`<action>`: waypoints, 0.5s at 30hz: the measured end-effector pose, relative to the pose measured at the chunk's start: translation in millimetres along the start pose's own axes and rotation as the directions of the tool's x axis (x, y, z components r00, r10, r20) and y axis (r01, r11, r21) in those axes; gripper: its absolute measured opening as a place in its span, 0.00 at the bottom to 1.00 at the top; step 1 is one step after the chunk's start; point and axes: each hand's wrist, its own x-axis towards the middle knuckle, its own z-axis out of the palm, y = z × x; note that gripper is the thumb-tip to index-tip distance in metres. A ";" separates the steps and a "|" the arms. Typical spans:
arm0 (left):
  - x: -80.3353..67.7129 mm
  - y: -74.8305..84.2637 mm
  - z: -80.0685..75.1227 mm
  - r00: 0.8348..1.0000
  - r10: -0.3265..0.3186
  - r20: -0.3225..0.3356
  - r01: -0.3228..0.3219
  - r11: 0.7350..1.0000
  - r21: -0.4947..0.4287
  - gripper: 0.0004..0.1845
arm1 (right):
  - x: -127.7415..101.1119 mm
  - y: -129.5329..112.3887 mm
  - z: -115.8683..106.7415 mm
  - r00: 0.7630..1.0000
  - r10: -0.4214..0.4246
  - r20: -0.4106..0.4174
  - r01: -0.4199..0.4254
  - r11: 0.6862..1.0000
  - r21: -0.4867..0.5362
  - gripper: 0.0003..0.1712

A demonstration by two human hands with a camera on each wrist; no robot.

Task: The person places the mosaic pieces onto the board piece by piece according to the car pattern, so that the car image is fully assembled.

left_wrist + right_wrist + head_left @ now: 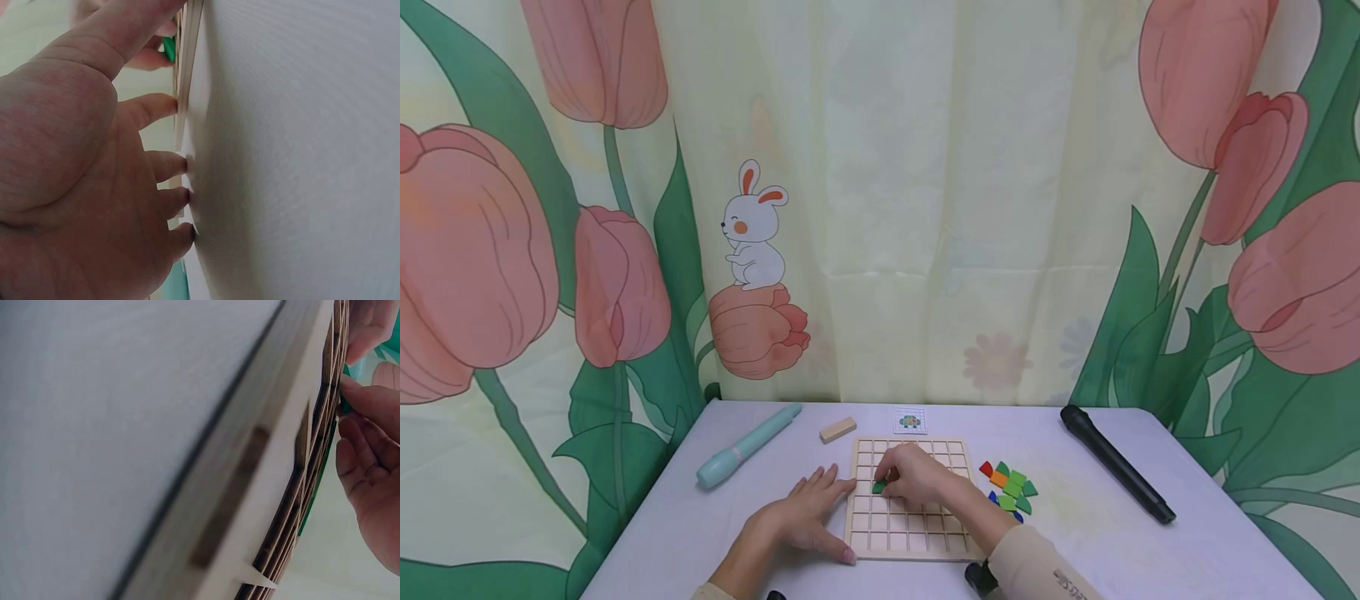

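A tulip-printed curtain (pixel 925 200) hangs behind the white desk (pixel 1150 550). On the desk lies a wooden grid board (pixel 910 533). The left hand (pixel 805 512) rests flat with relaxed fingers, touching the board's left edge. The right hand (pixel 917 475) pinches a green piece (pixel 878 487) over a cell in the board's upper left part. Loose coloured pieces (pixel 1011 487) sit just beside the board's right edge.

Pattern card (pixel 910 421) too small to read — right hand (pixel 917 477) half-hides green piece (pixel 878 486).
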 end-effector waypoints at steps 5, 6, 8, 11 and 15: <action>-0.6 0.0 -0.4 1.000 -0.001 -0.001 0.001 1.000 0.001 0.59 | -0.2 0.6 0.3 1.000 -0.008 0.006 0.008 1.000 0.005 0.10; -0.6 -0.2 -0.3 1.000 -0.001 -0.002 0.001 1.000 0.003 0.59 | -0.3 0.6 0.2 1.000 -0.008 0.008 0.008 1.000 0.010 0.10; -0.5 -0.5 0.0 1.000 -0.002 -0.003 0.002 1.000 0.003 0.59 | -0.6 0.5 -0.2 1.000 -0.010 0.012 0.009 1.000 0.012 0.10; 0.1 -0.9 0.5 1.000 -0.002 -0.002 0.002 1.000 0.001 0.59 | -1.0 0.5 -0.5 1.000 -0.008 0.018 0.008 1.000 0.008 0.10; 0.6 -0.7 1.3 1.000 -0.007 0.000 0.007 1.000 -0.009 0.59 | -1.3 0.2 -1.5 1.000 -0.008 0.024 0.008 1.000 0.009 0.10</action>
